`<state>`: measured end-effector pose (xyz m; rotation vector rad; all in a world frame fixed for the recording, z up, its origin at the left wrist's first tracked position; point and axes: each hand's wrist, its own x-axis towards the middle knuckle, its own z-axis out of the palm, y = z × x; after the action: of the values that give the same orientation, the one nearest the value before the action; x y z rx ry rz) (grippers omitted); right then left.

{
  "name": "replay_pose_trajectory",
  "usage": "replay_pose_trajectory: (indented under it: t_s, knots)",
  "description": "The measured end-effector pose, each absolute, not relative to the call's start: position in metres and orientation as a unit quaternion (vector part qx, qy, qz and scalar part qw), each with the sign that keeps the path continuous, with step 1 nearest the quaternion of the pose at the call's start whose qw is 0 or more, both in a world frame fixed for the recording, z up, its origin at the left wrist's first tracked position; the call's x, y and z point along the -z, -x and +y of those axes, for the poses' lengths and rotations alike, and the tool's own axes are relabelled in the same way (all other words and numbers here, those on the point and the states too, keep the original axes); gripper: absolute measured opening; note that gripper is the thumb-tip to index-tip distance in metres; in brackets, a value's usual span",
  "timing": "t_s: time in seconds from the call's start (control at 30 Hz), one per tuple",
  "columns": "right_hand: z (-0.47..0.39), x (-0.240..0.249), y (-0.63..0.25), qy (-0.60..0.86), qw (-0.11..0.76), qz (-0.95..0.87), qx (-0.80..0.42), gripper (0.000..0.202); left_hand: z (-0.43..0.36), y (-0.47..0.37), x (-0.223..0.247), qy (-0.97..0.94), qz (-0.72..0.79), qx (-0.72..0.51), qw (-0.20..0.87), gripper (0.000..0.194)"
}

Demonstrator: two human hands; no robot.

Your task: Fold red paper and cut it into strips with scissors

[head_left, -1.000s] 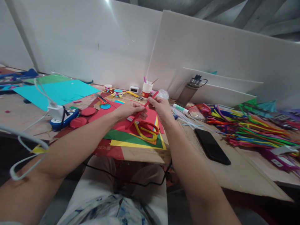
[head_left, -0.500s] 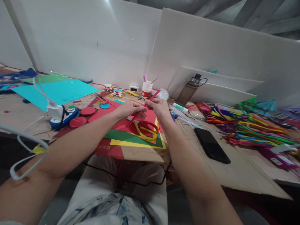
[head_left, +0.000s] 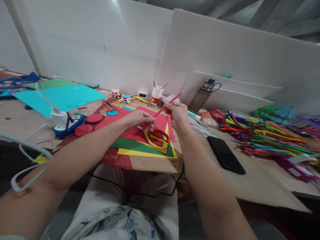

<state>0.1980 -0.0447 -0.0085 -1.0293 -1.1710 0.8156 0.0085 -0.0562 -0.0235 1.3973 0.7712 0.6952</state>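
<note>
A narrow red paper strip [head_left: 160, 111] runs slantwise between my hands, above stacked coloured sheets. My left hand [head_left: 142, 119] pinches its lower part, and my right hand [head_left: 177, 112] pinches it nearer the upper end, which sticks out past the fingers. Beneath lie red paper [head_left: 132, 132], a green sheet [head_left: 125, 143] and a yellow sheet [head_left: 135, 153]. Scissors with yellow and red handles [head_left: 157, 146] rest on the paper just below my left hand; their blades are mostly hidden. Another red strip [head_left: 170, 128] lies at the stack's right edge.
At left are round red discs [head_left: 83, 130], a blue device with a white plug [head_left: 60, 120] and a turquoise sheet [head_left: 62, 98]. Behind stand a paper cup [head_left: 156, 95] and a bottle [head_left: 200, 98]. To the right lie a black phone [head_left: 226, 155] and many pipe cleaners [head_left: 272, 136].
My right hand has moved right, away from my left hand, along the red strip. More of the strip shows between the hands. My left hand has hardly moved.
</note>
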Motion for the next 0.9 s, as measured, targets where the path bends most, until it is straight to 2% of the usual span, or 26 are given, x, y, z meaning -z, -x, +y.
replay_pose_trajectory:
  t_s: [0.23, 0.33, 0.43, 0.57, 0.63, 0.9]
  knots:
    - [-0.042, 0.004, -0.205, 0.428, 0.652, -0.492, -0.387, 0.031, -0.058, -0.010, 0.023, -0.631, 0.341, -0.297, 0.630, 0.039]
    - [-0.042, 0.007, -0.196, 0.427, 0.626, -0.503, -0.417, 0.040, -0.052, -0.011, 0.022, -0.586, 0.332, -0.401, 0.621, 0.034]
    - [-0.048, 0.014, -0.179, 0.442, 0.559, -0.555, -0.428, 0.049, -0.045, -0.011, 0.021, -0.493, 0.321, -0.525, 0.616, 0.027]
    - [-0.061, 0.025, -0.157, 0.425, 0.488, -0.668, -0.368, 0.036, -0.042, -0.013, 0.023, -0.404, 0.323, -0.612, 0.598, 0.019]
    - [-0.065, 0.028, -0.150, 0.429, 0.478, -0.682, -0.349, 0.032, -0.046, -0.018, 0.025, -0.394, 0.321, -0.625, 0.593, 0.016]
    - [-0.065, 0.030, -0.148, 0.431, 0.489, -0.674, -0.347, 0.022, -0.065, -0.032, 0.029, -0.385, 0.345, -0.572, 0.637, 0.024]
